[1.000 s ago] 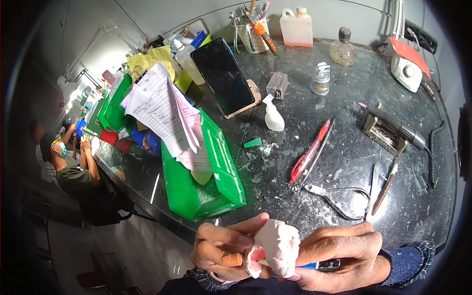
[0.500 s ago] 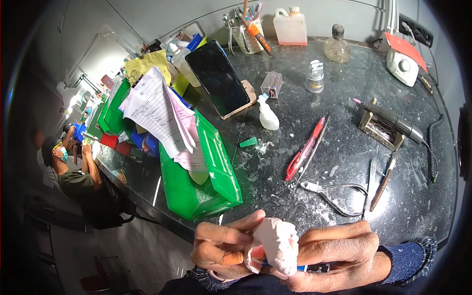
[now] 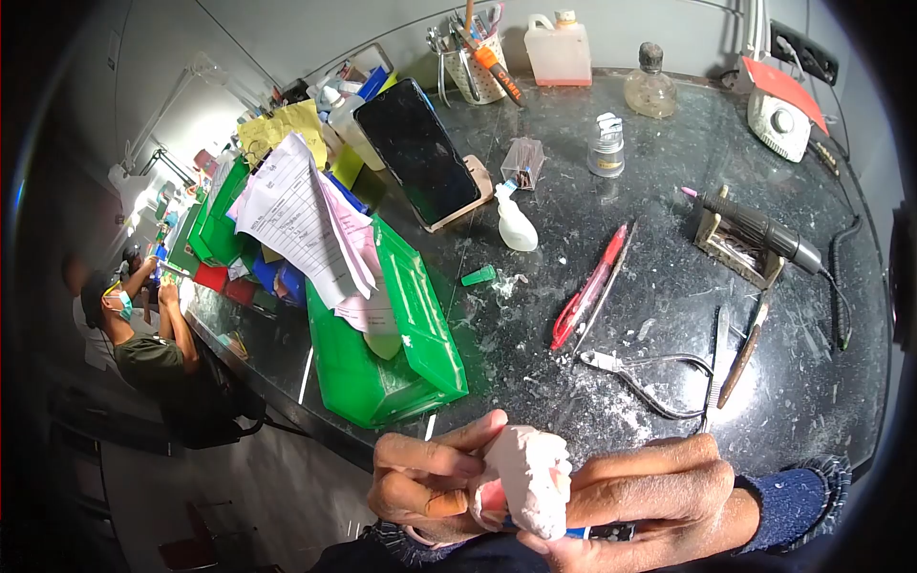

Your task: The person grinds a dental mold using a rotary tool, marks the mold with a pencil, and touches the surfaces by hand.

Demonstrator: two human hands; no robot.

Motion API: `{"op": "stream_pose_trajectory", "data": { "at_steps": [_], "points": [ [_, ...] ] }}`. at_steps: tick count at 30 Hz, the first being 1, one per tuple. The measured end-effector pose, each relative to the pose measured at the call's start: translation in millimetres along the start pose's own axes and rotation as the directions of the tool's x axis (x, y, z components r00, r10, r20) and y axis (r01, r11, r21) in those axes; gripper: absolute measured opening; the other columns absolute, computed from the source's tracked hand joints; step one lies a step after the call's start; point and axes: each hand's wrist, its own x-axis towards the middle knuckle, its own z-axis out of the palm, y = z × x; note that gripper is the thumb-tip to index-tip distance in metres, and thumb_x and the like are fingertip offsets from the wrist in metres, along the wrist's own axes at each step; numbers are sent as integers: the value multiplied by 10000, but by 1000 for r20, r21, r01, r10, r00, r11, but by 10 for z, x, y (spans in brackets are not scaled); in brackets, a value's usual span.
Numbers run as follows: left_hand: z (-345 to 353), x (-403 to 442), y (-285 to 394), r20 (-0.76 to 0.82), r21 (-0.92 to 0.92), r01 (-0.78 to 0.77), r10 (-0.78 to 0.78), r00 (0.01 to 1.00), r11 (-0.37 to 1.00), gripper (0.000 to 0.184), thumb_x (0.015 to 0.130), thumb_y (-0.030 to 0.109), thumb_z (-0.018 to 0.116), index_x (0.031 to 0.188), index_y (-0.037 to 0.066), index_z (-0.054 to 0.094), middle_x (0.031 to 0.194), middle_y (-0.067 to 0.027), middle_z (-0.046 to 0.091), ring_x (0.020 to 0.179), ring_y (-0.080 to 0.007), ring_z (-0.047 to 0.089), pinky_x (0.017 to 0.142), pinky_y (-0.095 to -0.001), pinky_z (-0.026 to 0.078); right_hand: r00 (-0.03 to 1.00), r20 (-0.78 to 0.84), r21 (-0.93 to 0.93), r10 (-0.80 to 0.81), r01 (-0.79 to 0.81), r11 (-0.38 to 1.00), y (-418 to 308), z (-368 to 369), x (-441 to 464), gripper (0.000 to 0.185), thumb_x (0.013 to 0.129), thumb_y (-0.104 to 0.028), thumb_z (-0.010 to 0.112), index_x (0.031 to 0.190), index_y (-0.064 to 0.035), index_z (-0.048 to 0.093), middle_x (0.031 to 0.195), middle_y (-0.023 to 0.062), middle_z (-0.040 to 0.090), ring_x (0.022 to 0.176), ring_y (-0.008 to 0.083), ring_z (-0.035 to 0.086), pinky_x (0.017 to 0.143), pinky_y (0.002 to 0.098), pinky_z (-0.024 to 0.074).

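Observation:
A pale dental plaster model [image 3: 523, 477] with pink patches is held between both hands at the bottom of the head view, close to my body. My left hand [image 3: 427, 485] grips its left side, a brown band round one finger. From the right, my right hand [image 3: 654, 487] closes on the other side, fingertips against the toothed edge. A bit of something blue shows beneath the model, too covered to make out. Nearest on the bench lie wire pliers [image 3: 642, 372], a thin metal tool [image 3: 716, 368] and a brown-handled knife [image 3: 745, 358].
A green bin [image 3: 349, 382] with papers stands to the left, a phone [image 3: 420, 148] behind it. A red pen [image 3: 587, 291], small white bottle [image 3: 516, 222] and handpiece on its stand [image 3: 764, 234] sit on the dusty bench. Another person [image 3: 143, 334] sits far left.
The plaster model has turned slightly and shifted a little left in my hands. Both hands keep their grip. The bench things appear slightly shifted left in the view.

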Motion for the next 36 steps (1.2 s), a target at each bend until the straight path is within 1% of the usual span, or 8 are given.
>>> {"op": "stream_pose_trajectory", "data": {
  "at_steps": [4,6,13,17,22,27,35,36],
  "points": [
    [76,24,90,-46,67,97,-94,995,993,423,730,216,722,821,-39,397,778,-80,452,672,-200,647,651,-241,583,998,54,-14,17,-16,1000,-41,-58,55,149,698,14,687,823,75,632,698,141,614,613,208,623,549,257,490],
    [81,26,92,-48,89,98,-94,994,991,436,733,231,718,827,-40,390,772,-79,456,682,-207,650,633,-239,583,997,75,-26,15,-14,1000,-64,-67,72,149,698,14,687,821,75,631,696,141,613,612,210,622,549,258,491],
    [68,20,107,-36,127,105,-101,994,986,458,738,248,713,853,-45,380,779,-79,465,698,-216,653,605,-230,580,1000,6,-17,-27,27,999,3,-15,8,140,702,9,687,815,72,632,680,141,612,597,200,622,538,255,491],
    [94,10,160,-64,152,161,-153,986,975,443,741,245,712,841,-47,394,785,-80,464,705,-212,652,609,-227,580,999,4,-24,-35,35,999,12,0,9,140,697,15,690,812,71,634,676,139,613,589,189,621,532,248,491],
    [63,23,74,-23,138,30,-27,999,990,418,750,232,706,818,-44,399,772,-79,455,708,-208,651,623,-228,582,995,85,-91,-60,68,994,-8,-31,30,145,688,27,692,814,72,636,675,138,612,588,191,619,531,247,491],
    [124,20,118,-105,139,109,-94,990,984,423,767,228,690,774,-41,364,750,-79,447,686,-213,652,613,-220,582,1000,-14,10,-24,24,1000,21,6,-1,152,683,24,697,814,73,636,682,140,613,598,197,621,532,246,490],
    [158,31,108,-137,207,70,-42,990,976,439,763,251,700,763,-40,370,710,-68,443,655,-190,651,567,-176,566,998,52,-68,-30,33,997,24,-78,22,149,691,9,702,815,63,639,692,133,627,600,181,618,522,244,483],
    [127,34,105,-108,78,180,-171,979,981,415,774,244,678,808,-34,372,752,-73,440,694,-196,631,598,-187,548,998,30,-83,-61,63,995,18,-81,27,146,689,9,700,810,61,637,685,125,628,593,176,615,517,242,481]
  ]
}}
